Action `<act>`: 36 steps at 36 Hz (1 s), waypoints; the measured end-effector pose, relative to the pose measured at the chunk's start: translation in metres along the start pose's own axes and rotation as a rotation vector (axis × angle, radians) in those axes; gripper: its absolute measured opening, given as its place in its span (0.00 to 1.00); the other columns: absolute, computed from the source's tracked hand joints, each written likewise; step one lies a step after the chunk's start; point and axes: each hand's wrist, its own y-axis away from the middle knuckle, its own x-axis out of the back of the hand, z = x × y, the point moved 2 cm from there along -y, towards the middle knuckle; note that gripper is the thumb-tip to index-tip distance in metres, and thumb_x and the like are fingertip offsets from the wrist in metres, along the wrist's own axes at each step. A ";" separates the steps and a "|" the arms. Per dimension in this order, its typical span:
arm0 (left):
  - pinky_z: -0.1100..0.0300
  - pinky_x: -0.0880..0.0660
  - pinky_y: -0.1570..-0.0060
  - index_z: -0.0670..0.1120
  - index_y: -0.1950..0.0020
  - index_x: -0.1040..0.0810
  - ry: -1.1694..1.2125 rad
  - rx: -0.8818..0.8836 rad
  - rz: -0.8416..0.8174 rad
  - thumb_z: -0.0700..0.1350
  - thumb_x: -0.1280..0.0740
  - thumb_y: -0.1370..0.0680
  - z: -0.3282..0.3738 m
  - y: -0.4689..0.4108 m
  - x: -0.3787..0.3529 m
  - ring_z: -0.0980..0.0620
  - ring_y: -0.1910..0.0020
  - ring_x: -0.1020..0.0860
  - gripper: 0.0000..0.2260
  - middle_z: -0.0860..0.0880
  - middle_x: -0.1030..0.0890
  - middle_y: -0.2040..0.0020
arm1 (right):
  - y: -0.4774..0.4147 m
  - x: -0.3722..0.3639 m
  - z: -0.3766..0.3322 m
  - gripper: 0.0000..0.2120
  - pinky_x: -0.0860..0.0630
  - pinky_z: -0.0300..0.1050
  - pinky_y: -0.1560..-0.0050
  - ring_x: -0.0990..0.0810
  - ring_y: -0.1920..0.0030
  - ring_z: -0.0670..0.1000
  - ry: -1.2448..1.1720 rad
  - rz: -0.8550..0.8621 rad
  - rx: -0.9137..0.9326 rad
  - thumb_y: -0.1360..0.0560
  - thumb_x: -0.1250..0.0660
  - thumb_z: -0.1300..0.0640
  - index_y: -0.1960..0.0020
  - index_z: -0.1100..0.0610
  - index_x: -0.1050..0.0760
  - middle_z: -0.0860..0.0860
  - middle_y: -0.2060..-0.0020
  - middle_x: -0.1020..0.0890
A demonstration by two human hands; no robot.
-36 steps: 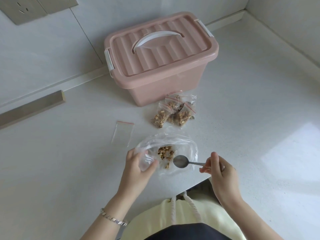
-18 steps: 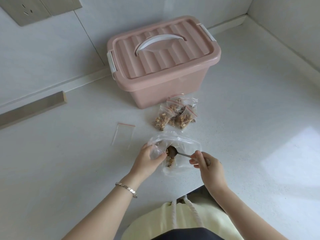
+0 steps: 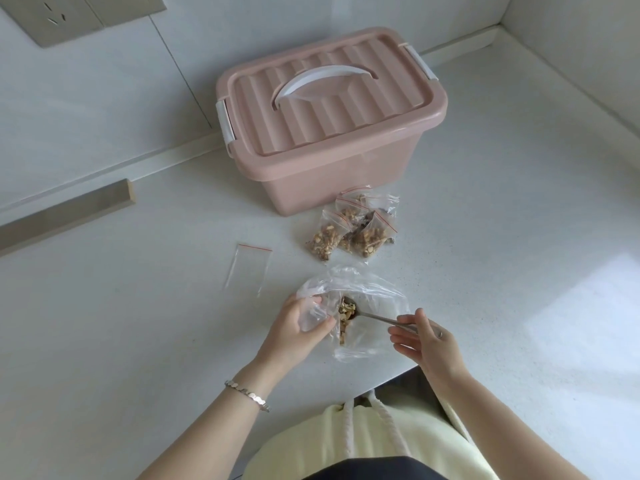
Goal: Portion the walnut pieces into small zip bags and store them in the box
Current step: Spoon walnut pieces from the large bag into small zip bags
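Two hands work at the near edge of the white counter [image 3: 138, 323]. The left hand [image 3: 294, 323] grips the left rim of a large clear bag [image 3: 374, 292], with its fingers curled round the plastic. The right hand [image 3: 426, 341] pinches the handle of a metal spoon [image 3: 375, 317] between thumb and fingers. The spoon bowl sits inside the large bag, among the loose walnut pieces [image 3: 344, 315]. Several filled zip bags [image 3: 353, 232] lie in an overlapping pile just in front of the pink box [image 3: 329, 140]. The box lid is on and its white handle lies flat. One empty zip bag [image 3: 249, 268] lies flat on the counter, left of the large bag and apart from it. A bracelet [image 3: 247, 394] sits on the left wrist.
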 end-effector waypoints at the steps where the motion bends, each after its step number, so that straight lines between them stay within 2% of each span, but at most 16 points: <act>1: 0.77 0.39 0.48 0.54 0.45 0.27 -0.005 -0.018 0.022 0.50 0.30 0.28 0.000 0.001 0.003 0.61 0.38 0.32 0.13 0.56 0.31 0.39 | 0.001 0.003 0.000 0.18 0.22 0.43 0.60 0.18 0.61 0.53 -0.004 0.002 -0.002 0.21 0.45 0.51 0.54 0.62 0.23 0.58 0.63 0.17; 6: 0.81 0.46 0.42 0.57 0.45 0.29 -0.090 -0.126 0.095 0.45 0.27 0.29 0.003 0.012 0.012 0.59 0.36 0.36 0.18 0.54 0.35 0.39 | 0.007 0.018 -0.007 0.18 0.19 0.39 0.63 0.18 0.63 0.53 0.031 0.033 0.026 0.20 0.45 0.51 0.56 0.62 0.23 0.58 0.64 0.16; 8: 0.70 0.43 0.38 0.55 0.44 0.26 -0.194 -0.161 0.170 0.45 0.26 0.31 0.006 0.016 0.013 0.55 0.38 0.36 0.18 0.53 0.35 0.42 | 0.010 0.024 -0.013 0.19 0.19 0.39 0.63 0.18 0.63 0.54 0.057 0.047 0.051 0.21 0.45 0.50 0.56 0.62 0.22 0.58 0.65 0.16; 10: 0.60 0.41 0.38 0.50 0.42 0.24 -0.300 -0.180 0.254 0.46 0.25 0.32 0.010 0.020 0.014 0.54 0.43 0.36 0.20 0.53 0.35 0.45 | 0.013 0.029 -0.019 0.20 0.19 0.39 0.65 0.18 0.65 0.53 0.078 0.059 0.084 0.20 0.46 0.50 0.57 0.62 0.22 0.58 0.66 0.16; 13: 0.60 0.44 0.42 0.49 0.42 0.23 -0.347 -0.206 0.320 0.46 0.25 0.33 0.020 0.030 0.014 0.55 0.46 0.35 0.21 0.53 0.34 0.48 | 0.017 0.033 -0.032 0.22 0.20 0.38 0.67 0.18 0.69 0.50 0.096 0.069 0.134 0.20 0.47 0.50 0.58 0.63 0.22 0.57 0.69 0.16; 15: 0.60 0.42 0.44 0.48 0.43 0.23 -0.343 -0.262 0.334 0.45 0.24 0.34 0.026 0.036 0.014 0.54 0.47 0.32 0.21 0.54 0.32 0.50 | 0.020 0.034 -0.041 0.22 0.20 0.38 0.68 0.18 0.70 0.50 0.107 0.073 0.175 0.20 0.47 0.49 0.59 0.63 0.22 0.56 0.70 0.17; 18: 0.67 0.38 0.45 0.49 0.41 0.25 -0.246 -0.270 0.232 0.46 0.25 0.32 0.035 0.041 0.011 0.58 0.47 0.30 0.21 0.59 0.28 0.52 | 0.025 0.034 -0.055 0.23 0.21 0.38 0.70 0.19 0.72 0.50 0.111 0.079 0.224 0.20 0.47 0.49 0.61 0.63 0.22 0.56 0.72 0.17; 20: 0.77 0.38 0.46 0.51 0.41 0.26 -0.136 -0.200 0.158 0.47 0.26 0.31 0.036 0.038 0.008 0.60 0.45 0.29 0.20 0.58 0.25 0.48 | 0.028 0.033 -0.065 0.24 0.22 0.38 0.71 0.20 0.73 0.50 0.106 0.083 0.251 0.20 0.47 0.48 0.62 0.63 0.23 0.56 0.73 0.18; 21: 0.78 0.38 0.47 0.51 0.41 0.26 -0.107 -0.161 0.129 0.47 0.26 0.31 0.035 0.035 0.006 0.60 0.44 0.28 0.20 0.57 0.24 0.47 | 0.030 0.032 -0.070 0.24 0.22 0.38 0.71 0.21 0.74 0.50 0.104 0.081 0.264 0.21 0.47 0.48 0.63 0.63 0.23 0.56 0.74 0.18; 25: 0.73 0.36 0.49 0.52 0.41 0.27 -0.130 -0.097 0.037 0.48 0.27 0.31 0.029 0.024 -0.001 0.58 0.42 0.27 0.19 0.57 0.24 0.44 | 0.039 0.024 -0.089 0.24 0.23 0.38 0.72 0.22 0.74 0.50 0.121 0.051 0.312 0.20 0.48 0.49 0.64 0.63 0.23 0.57 0.74 0.19; 30: 0.86 0.43 0.52 0.52 0.36 0.29 -0.121 -0.154 -0.030 0.47 0.27 0.29 0.036 0.021 -0.005 0.67 0.42 0.33 0.23 0.64 0.30 0.44 | 0.049 0.008 -0.101 0.25 0.24 0.37 0.72 0.22 0.74 0.51 0.271 -0.002 0.390 0.21 0.47 0.49 0.66 0.63 0.22 0.58 0.74 0.19; 34: 0.84 0.40 0.51 0.54 0.38 0.29 -0.092 -0.167 -0.073 0.47 0.26 0.30 0.036 0.021 -0.008 0.70 0.48 0.30 0.23 0.64 0.29 0.45 | 0.056 -0.010 -0.101 0.25 0.25 0.37 0.70 0.22 0.73 0.50 0.396 -0.047 0.435 0.27 0.46 0.44 0.66 0.61 0.21 0.55 0.74 0.18; 36: 0.80 0.36 0.51 0.55 0.40 0.29 -0.085 -0.169 -0.075 0.48 0.27 0.30 0.033 0.021 -0.011 0.70 0.50 0.28 0.21 0.61 0.26 0.47 | 0.059 -0.019 -0.098 0.25 0.24 0.39 0.67 0.21 0.72 0.49 0.464 -0.062 0.456 0.29 0.46 0.41 0.66 0.58 0.21 0.53 0.73 0.18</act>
